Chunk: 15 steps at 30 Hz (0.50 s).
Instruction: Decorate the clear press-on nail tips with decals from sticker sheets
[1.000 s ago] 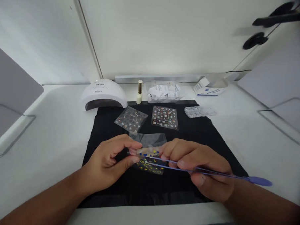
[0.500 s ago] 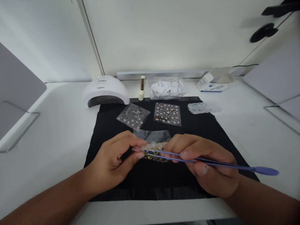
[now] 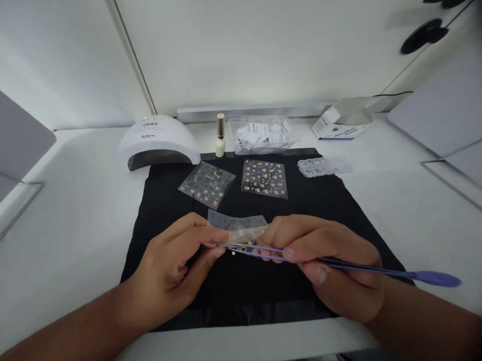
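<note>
My left hand (image 3: 176, 268) pinches the left end of a clear nail sticker sheet (image 3: 247, 241) with blue, yellow and red marks, held nearly edge-on above the black mat (image 3: 245, 286). My right hand (image 3: 332, 267) steadies the sheet's right end with its fingers and grips purple tweezers (image 3: 360, 268). The tweezer tips rest against the sheet near its left end. A clear plastic sleeve (image 3: 237, 221) lies on the mat just behind the hands.
Two more sticker sheets (image 3: 207, 184) (image 3: 264, 178) lie further back on the mat. A white nail lamp (image 3: 157, 141), a small bottle (image 3: 220, 134), a clear box of wipes (image 3: 263, 134), a blister strip (image 3: 322, 166) and a white carton (image 3: 338, 125) line the back.
The sticker sheet has tipped from lying fairly flat to almost edge-on between my hands. The tweezer tips stay on it. My view has shifted slightly.
</note>
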### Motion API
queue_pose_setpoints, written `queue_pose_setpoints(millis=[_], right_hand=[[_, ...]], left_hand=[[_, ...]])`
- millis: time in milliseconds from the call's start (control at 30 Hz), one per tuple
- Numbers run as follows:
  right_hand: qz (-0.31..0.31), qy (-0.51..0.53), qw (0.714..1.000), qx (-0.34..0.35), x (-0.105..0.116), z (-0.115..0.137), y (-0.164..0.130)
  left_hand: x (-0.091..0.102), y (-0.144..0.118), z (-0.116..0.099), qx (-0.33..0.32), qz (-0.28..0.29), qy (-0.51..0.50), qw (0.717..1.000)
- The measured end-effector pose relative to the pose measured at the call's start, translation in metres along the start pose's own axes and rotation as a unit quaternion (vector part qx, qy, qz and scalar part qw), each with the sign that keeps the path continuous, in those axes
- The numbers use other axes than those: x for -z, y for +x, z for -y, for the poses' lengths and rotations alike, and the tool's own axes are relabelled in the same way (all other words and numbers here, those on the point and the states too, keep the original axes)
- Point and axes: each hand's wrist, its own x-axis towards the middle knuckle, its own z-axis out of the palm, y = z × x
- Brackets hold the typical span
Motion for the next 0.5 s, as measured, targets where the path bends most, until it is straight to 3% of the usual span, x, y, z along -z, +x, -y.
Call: queue_pose_setpoints(millis=[500], right_hand=[[0.029,-0.014,0.999,-0.015,0.0020,0.0051,0.0007]], left_hand=[[0.0021,0.0000,-0.0043,-0.003,0.013,0.008,1.000]])
